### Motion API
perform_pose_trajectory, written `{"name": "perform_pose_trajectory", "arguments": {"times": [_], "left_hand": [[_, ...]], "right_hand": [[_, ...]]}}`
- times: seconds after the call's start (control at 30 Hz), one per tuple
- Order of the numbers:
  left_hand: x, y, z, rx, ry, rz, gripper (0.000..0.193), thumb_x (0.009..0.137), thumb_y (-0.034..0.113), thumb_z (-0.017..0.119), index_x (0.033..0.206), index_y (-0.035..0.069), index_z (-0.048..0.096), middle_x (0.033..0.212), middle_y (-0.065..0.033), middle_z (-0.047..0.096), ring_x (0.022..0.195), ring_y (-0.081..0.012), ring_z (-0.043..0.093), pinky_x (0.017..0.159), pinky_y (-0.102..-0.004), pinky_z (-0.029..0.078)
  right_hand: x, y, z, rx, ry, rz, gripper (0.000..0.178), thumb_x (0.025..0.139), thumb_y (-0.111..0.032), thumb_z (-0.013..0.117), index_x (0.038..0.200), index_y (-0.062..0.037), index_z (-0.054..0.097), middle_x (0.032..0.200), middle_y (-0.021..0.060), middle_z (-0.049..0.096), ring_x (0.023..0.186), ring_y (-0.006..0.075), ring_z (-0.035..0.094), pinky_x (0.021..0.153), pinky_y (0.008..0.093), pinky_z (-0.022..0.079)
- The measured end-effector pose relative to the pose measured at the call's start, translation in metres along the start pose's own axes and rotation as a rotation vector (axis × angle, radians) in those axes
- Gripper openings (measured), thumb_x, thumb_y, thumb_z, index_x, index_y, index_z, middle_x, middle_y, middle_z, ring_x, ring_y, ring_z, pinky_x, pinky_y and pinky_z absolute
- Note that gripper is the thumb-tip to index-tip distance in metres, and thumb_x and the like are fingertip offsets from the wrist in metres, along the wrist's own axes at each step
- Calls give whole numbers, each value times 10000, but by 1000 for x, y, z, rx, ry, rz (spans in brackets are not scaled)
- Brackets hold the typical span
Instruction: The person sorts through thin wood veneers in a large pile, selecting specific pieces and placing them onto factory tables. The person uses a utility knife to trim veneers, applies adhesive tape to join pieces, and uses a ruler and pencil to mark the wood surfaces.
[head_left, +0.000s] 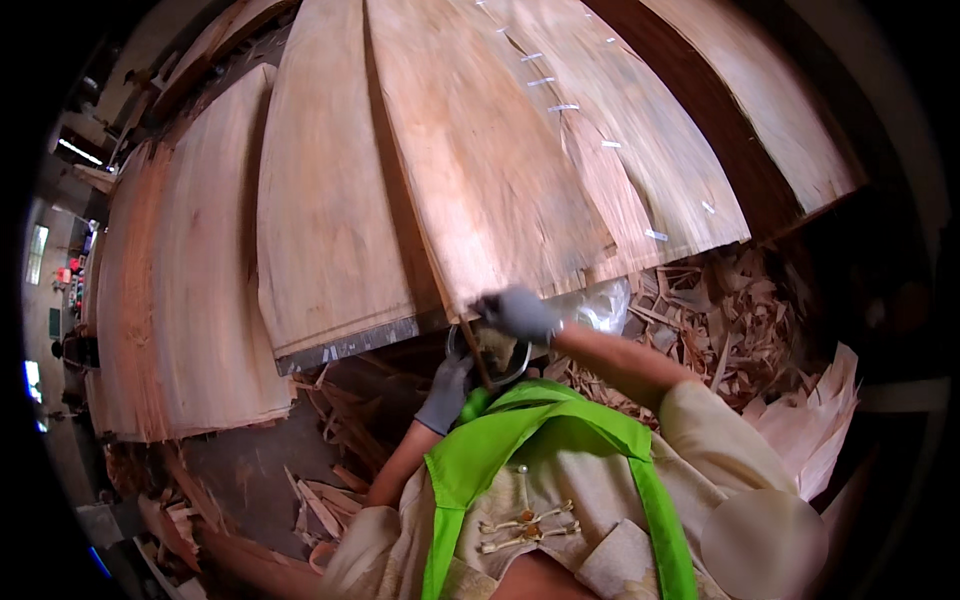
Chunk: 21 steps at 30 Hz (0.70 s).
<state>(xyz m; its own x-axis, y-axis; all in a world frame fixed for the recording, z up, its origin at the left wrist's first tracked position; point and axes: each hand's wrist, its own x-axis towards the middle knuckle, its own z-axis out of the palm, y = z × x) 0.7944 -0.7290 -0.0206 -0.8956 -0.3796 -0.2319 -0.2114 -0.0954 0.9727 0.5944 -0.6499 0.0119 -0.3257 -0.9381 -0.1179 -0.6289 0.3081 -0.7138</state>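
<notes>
My right hand (520, 314), in a grey glove, is at the near corner of a pale wood veneer sheet (480, 180). Its fingers look curled in, but blur hides what they grip, if anything. Below and to the left is my left hand (447, 392), also gloved in grey, close to a narrow brown wood strip (474, 350) that slants down from the sheet's edge toward my apron. The left fingertips are dark and partly hidden. Between the hands and my body shows a round-rimmed container (516, 364), its contents unclear.
More veneer sheets lie left (210, 250) and right (650, 130), the right one with short white tape pieces (563, 107). Clear plastic (605, 306) hangs under the front edge. Wood scraps (730, 320) heap below on the right, with others on the floor at left.
</notes>
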Motion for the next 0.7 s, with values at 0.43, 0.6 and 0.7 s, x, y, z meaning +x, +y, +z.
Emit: {"name": "perform_pose_trajectory", "arguments": {"times": [0.43,0.6,0.7], "left_hand": [[48,6,67,170,-190,183,281,869,94,503,1112,-27,578,1061,-125,631,971,-210,584,877,-316,442],[31,-2,104,149,-112,-192,230,883,125,517,1042,-19,600,891,-56,621,782,-147,551,719,-286,454],[51,-34,131,345,-257,-87,199,885,138,528,1013,9,610,843,-26,601,739,-115,519,675,-257,436]], "right_hand": [[27,63,-60,143,431,439,338,800,-378,617,893,-53,633,854,194,641,776,372,612,704,444,471],[-22,102,-150,141,467,452,368,801,-420,620,911,-69,633,860,182,640,805,356,608,697,428,463],[-67,138,-204,257,545,334,365,792,-393,637,945,-62,642,841,184,644,774,349,609,688,408,461]]}}
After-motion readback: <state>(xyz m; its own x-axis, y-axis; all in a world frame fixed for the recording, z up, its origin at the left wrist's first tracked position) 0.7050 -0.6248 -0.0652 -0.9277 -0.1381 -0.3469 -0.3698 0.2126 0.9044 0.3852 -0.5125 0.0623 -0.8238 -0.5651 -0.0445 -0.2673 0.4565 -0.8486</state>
